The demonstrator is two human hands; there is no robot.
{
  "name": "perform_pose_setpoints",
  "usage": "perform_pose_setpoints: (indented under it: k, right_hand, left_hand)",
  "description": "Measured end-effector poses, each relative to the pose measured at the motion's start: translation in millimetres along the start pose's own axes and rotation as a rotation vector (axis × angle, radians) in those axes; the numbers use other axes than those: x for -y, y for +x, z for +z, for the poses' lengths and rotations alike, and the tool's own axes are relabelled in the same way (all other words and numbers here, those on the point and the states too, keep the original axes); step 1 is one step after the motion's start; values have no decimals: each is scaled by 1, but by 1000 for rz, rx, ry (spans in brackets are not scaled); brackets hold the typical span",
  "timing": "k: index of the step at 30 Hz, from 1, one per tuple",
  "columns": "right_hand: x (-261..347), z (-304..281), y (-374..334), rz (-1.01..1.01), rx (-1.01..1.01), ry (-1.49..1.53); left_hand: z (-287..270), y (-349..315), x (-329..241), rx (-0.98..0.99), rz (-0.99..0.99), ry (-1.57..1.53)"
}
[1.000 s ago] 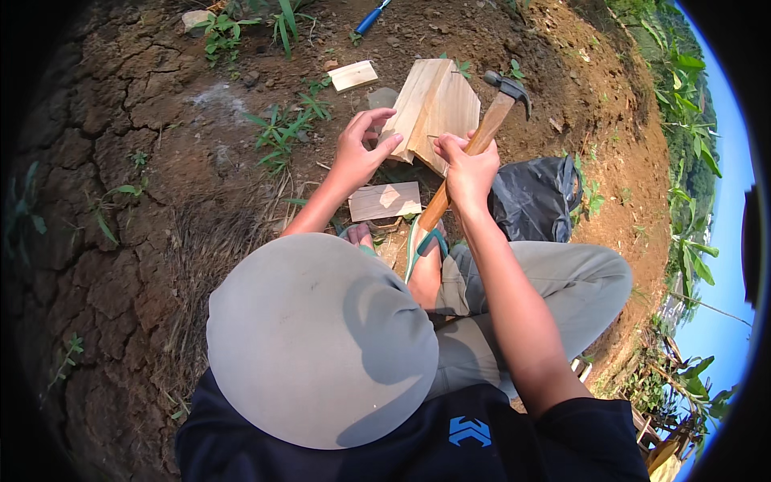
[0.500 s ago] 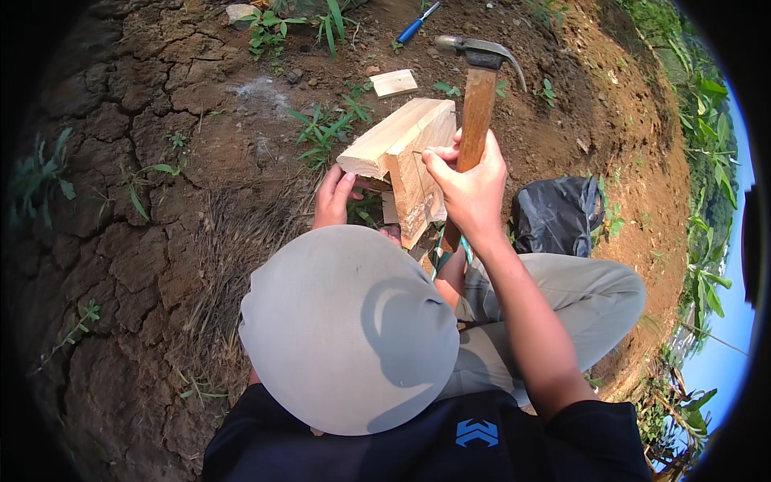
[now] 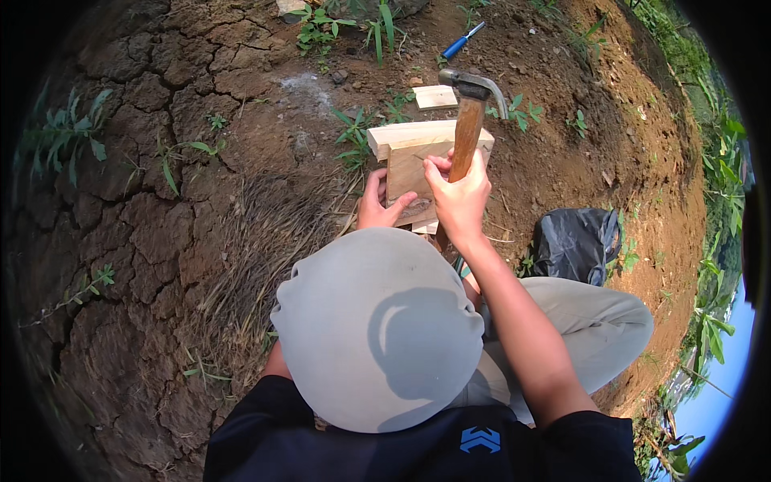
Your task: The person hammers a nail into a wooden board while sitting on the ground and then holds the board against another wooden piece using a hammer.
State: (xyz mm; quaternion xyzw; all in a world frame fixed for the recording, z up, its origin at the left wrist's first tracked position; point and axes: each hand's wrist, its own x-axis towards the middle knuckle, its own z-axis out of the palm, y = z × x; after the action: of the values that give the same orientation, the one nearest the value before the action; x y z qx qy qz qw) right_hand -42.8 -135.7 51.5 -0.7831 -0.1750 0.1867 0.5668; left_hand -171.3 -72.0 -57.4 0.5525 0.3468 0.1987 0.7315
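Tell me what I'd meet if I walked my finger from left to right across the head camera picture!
Leafy plant → dry grass → left hand → right hand → black bag → blue sky.

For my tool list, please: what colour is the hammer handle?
The hammer handle is brown, best seen in the head camera view.

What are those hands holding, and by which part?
The right hand grips the hammer partway along its wooden handle and pinches a thin, nail-like piece. The left hand holds the nearer board by its lower left edge.
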Motion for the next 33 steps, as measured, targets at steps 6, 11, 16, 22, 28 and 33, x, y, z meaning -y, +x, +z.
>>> perform_pose_setpoints:
  k: [6, 11, 16, 22, 28, 33]
  right_hand:
    - [-18, 0, -1, -66, 19, -47]
    - [-20, -2, -5, -135, 44, -164]
    - [-10, -7, -18, -216, -107, -165]
    - [-32, -76, 8, -157, -274, -231]
    - [-104, -131, 34, 186, -347, -403]
    - [-172, -168, 20, 290, -355, -627]
  left_hand:
    - [2, 12, 9, -55, 9, -24]
    - [10, 18, 9, -83, 74, -16]
    - [12, 23, -3, -49, 65, -11]
    - [6, 26, 1, -63, 50, -77]
    - [11, 36, -5, -76, -37, 50]
    - [12, 39, -16, -80, -40, 54]
